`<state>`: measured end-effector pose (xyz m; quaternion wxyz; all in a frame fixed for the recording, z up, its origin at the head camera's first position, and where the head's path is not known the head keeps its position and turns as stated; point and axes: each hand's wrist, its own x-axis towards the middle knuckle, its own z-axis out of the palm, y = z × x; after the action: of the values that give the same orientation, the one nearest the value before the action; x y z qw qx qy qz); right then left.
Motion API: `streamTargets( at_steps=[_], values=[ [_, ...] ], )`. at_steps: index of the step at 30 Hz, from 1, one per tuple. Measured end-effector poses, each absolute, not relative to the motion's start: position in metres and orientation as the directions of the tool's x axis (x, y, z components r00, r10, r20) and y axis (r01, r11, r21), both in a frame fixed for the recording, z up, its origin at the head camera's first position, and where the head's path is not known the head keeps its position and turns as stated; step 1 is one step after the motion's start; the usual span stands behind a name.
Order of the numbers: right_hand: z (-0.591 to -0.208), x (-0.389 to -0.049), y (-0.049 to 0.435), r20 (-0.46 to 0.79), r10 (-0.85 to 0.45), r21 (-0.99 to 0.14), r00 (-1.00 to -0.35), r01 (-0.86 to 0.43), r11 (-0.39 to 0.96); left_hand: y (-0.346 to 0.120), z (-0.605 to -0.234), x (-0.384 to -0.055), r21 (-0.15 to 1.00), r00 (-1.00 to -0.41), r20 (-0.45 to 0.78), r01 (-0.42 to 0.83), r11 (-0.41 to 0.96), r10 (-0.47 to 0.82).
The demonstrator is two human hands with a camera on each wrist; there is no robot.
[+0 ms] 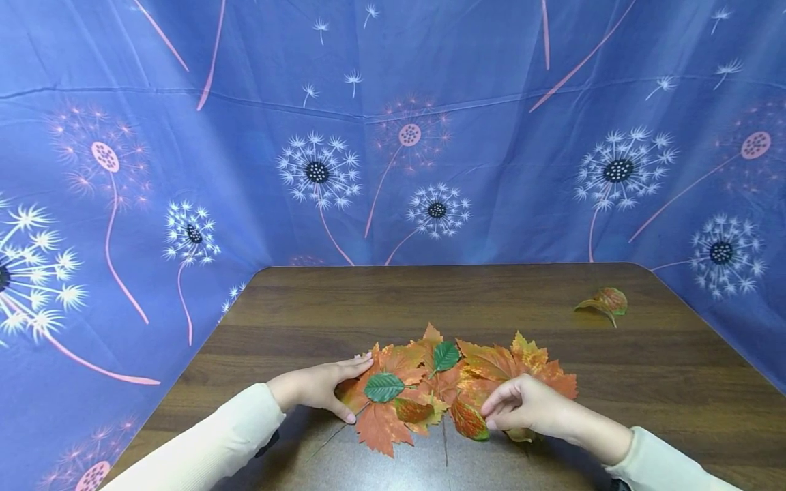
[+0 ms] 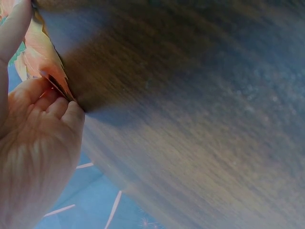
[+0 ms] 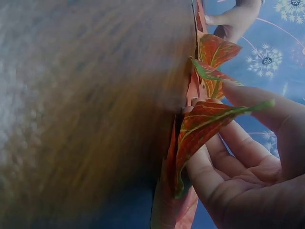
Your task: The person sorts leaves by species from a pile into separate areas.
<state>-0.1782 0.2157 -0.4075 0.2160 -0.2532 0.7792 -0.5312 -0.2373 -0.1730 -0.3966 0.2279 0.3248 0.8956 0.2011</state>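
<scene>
Orange maple leaves (image 1: 383, 426) lie overlapping in a wide cluster on the wooden table. My left hand (image 1: 328, 385) rests at the cluster's left edge, fingers extended over an orange leaf and thumb spread toward the near side. In the left wrist view, its fingertips touch the leaf edge (image 2: 47, 57). At the right part, my right hand (image 1: 534, 412) pinches the edge of a red-and-green leaf (image 1: 469, 419) between thumb and fingers. Another red-and-green leaf (image 3: 205, 124) stands below that hand in the right wrist view. Two green leaves (image 1: 384, 387) lie on top.
A curled red-and-green leaf (image 1: 613, 301) lies apart at the table's back right. The brown wooden table (image 1: 368, 293) reaches back to a blue curtain (image 1: 491, 136) printed with dandelions, which also hangs along both sides.
</scene>
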Motion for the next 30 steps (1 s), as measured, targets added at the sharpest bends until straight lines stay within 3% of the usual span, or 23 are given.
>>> streamTargets(
  at_steps=[10, 22, 30],
  values=[
    [-0.407, -0.177, 0.209, -0.066, -0.596, -0.909, -0.8, -0.198, 0.367, -0.174, -0.397, -0.238, 0.509, -0.677, -0.277, 0.499, 0.702, 0.682],
    [-0.402, -0.177, 0.203, -0.186, -0.576, -0.917, -0.796, -0.07, 0.393, -0.173, -0.395, -0.237, 0.518, -0.692, -0.314, 0.448, 0.728, 0.65],
    [-0.406, -0.174, 0.203, -0.036, -0.651, -0.905, -0.759, -0.251, 0.343, -0.172, -0.395, -0.237, 0.523, -0.687, -0.314, 0.451, 0.723, 0.655]
  ],
)
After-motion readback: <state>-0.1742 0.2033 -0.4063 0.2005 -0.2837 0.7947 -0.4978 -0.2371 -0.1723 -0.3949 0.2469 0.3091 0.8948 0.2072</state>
